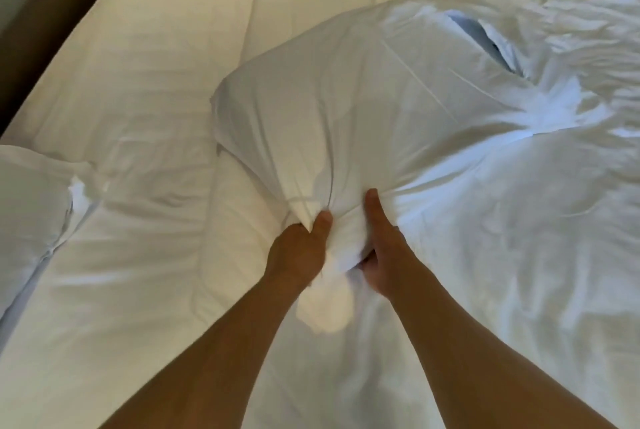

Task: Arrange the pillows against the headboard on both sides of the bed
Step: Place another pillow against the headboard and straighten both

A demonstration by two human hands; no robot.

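Your left hand (301, 248) and right hand (381, 255) both clench the near end of the white pillow (363, 109), which lies mid-bed on the crumpled duvet (519, 220). The headboard is not in view. A second pillow (31, 206) rests at the left edge. Grip filling, not just case; lift clear before swinging, so the duvet doesn't drag.

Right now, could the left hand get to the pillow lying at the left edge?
Probably not yet: the left hand is clenched on the held pillow. The left-edge pillow lies unobstructed on open sheet.
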